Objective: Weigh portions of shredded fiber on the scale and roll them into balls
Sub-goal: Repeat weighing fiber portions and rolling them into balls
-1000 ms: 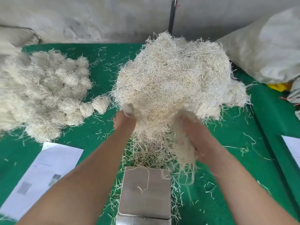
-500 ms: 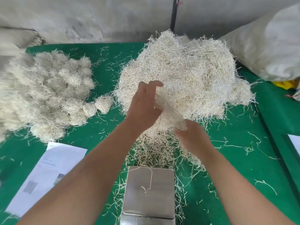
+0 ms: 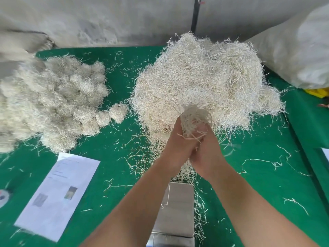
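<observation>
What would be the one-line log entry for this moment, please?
step: gathering portion | left hand: holds tuft | right hand: holds tuft | scale: bare except stray strands | pile: behind hands | balls: left

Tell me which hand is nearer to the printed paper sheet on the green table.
Left. The left hand is the one on the side of the paper sheet; the right hand, pressed against it around the fiber tuft, lies farther away.
</observation>
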### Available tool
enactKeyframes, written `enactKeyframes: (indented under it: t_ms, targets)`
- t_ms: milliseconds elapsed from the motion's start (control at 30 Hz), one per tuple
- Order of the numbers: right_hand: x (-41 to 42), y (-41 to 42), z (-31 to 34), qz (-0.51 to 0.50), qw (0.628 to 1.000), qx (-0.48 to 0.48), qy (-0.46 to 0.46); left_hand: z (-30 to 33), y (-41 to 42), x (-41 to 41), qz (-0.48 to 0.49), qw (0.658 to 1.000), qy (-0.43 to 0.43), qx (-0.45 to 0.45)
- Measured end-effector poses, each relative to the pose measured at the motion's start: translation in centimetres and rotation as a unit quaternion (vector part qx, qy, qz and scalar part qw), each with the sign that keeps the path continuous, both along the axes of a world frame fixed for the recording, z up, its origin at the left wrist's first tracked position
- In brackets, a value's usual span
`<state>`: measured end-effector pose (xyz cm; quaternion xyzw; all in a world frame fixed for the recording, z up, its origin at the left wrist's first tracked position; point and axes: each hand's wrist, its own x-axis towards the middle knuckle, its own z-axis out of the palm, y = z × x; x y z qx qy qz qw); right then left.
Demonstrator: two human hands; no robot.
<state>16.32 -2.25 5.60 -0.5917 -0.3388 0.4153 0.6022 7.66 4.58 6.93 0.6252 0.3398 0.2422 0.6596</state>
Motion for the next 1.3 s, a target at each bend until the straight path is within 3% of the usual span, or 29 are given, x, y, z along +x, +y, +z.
enactKeyframes:
  t_ms: [33,133,200,267,367,433,500,567,667,767,800,833,900,967,1067,1100,1133,1200,1233,1300]
  targets:
    - [0.0,0.6,-0.2,-0.012,0.999,-0.019,0.037,-0.6,-0.3,0.0,0.046,0.999,0.001,0.004]
    - [0.5,0.8,-0.3,0.028,0.996,-0.077,-0.030,-0.9,0.6,-0.7,0.129,0.991,0.014,-0.037]
    - [1.8,0.2,0.1,0.085,0.992,-0.081,-0.044,-1.0,2.4,-2.8,0.191,0.973,-0.011,-0.128]
    - [4.0,0.0,-0.6,0.079,0.987,-0.126,-0.061,-0.7,3.8,-4.2,0.231,0.950,-0.004,-0.212]
    - [4.7,0.5,-1.6,0.074,0.969,-0.151,-0.182,-0.5,4.7,-6.0,0.189,0.959,-0.028,-0.211]
    - [3.5,1.9,-2.5,0.064,0.968,-0.172,-0.169,-0.4,4.9,-6.9,0.155,0.947,-0.124,-0.254]
    - [1.7,2.8,-3.0,0.085,0.961,-0.228,-0.131,-0.3,4.9,-6.9,0.128,0.946,-0.136,-0.265]
    - [0.1,3.7,-3.5,0.183,0.941,-0.249,-0.136,-0.2,5.2,-6.8,0.131,0.947,-0.137,-0.260]
    - [1.0,6.0,-4.3,0.088,0.949,-0.301,0.006,0.0,6.0,-7.5,0.161,0.953,-0.108,-0.232]
    - [2.6,6.9,-4.4,0.046,0.957,-0.280,-0.063,0.3,7.8,-9.2,0.161,0.965,-0.041,-0.202]
    - [3.7,7.0,-4.6,0.009,0.961,-0.272,-0.046,0.3,8.3,-9.7,0.161,0.968,-0.008,-0.195]
    - [4.9,6.7,-4.4,-0.032,0.965,-0.259,0.022,0.0,8.7,-10.1,0.171,0.966,0.023,-0.194]
    - [7.2,6.2,-4.6,-0.127,0.939,-0.248,0.203,-1.0,9.5,-10.8,0.217,0.953,0.049,-0.207]
    - [8.8,5.9,-4.7,-0.179,0.915,-0.237,0.272,-1.8,9.9,-11.5,0.287,0.928,0.037,-0.235]
    - [9.8,5.4,-5.3,-0.113,0.938,-0.321,0.062,-3.2,10.6,-12.0,0.343,0.896,0.002,-0.284]
    - [9.7,5.0,-5.3,-0.070,0.932,-0.354,0.044,-3.5,10.5,-11.8,0.348,0.890,-0.009,-0.295]
    - [9.3,4.4,-5.0,0.010,0.914,-0.404,-0.027,-3.8,10.2,-11.4,0.349,0.888,-0.011,-0.301]
    - [8.6,3.4,-4.8,0.130,0.883,-0.411,-0.186,-3.8,9.2,-10.3,0.343,0.882,-0.012,-0.323]
    - [8.6,3.1,-5.1,0.122,0.870,-0.386,-0.281,-3.4,8.4,-9.7,0.336,0.879,-0.030,-0.339]
    - [6.7,2.0,-4.5,0.009,0.912,-0.271,-0.307,-2.4,6.2,-8.4,0.327,0.867,-0.080,-0.366]
